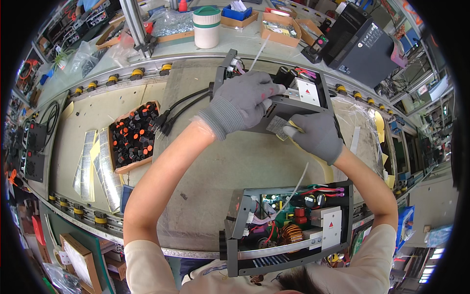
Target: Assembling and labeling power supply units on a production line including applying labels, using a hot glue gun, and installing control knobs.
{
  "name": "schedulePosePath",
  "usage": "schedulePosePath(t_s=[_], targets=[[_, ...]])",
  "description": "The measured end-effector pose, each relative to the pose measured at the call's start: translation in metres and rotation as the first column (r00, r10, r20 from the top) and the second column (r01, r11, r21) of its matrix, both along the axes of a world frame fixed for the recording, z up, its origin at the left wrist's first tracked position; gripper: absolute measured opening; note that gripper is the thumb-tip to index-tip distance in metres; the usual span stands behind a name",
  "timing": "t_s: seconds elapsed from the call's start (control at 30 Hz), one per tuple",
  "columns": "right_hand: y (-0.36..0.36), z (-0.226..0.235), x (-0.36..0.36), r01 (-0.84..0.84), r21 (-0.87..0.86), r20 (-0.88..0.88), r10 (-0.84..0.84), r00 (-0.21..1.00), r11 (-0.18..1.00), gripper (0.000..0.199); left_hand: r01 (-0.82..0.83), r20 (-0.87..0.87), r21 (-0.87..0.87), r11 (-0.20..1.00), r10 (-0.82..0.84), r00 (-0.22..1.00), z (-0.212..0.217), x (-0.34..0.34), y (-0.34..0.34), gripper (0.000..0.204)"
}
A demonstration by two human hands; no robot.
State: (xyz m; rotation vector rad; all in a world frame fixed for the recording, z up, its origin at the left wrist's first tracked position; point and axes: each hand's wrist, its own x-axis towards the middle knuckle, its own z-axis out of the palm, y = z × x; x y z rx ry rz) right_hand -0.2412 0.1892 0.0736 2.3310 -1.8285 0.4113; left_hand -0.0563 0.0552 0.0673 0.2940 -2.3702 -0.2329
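Note:
Both my hands wear grey knit gloves. At the far middle of the bench stands an open dark metal device case (298, 109) with wiring and a white plate inside. My left hand (245, 100) is closed over the upper edge of this case, fingers bent. My right hand (316, 134) pinches a silver label (277, 126) with yellow backing against the case's near side. A yellow backing strip (320, 164) hangs below that hand. Closer to me lies a second open device (289, 255), showing a copper coil, circuit board and wires. Black power cables (183, 101) run from the far case.
A cardboard box (120, 169) of black and orange caps sits at left, beside silver label sheets (105, 169). Roller rails (137, 73) border the bench. Behind stand a white container with green lid (206, 29), parts boxes (280, 28) and a black computer tower (364, 46).

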Motion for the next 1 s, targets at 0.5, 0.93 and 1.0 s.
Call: schedulePosePath(t_s=[0.5,0.93,1.0], targets=[[-0.004,0.001,0.008,0.113,0.028,-0.099,-0.11,0.989,0.993,0.028,-0.017,0.07,0.035,0.999,0.015,0.997,0.004,0.002,0.002,0.031],[-0.002,0.004,0.009,0.154,0.077,-0.049,-0.15,0.987,0.985,0.024,-0.02,0.038,0.019,1.0,0.019,0.999,0.003,0.0,0.002,0.037],[-0.002,0.003,0.009,0.16,0.086,-0.05,-0.156,0.986,0.983,0.024,-0.018,0.041,0.027,0.999,0.017,0.999,0.003,0.001,0.002,0.037]])
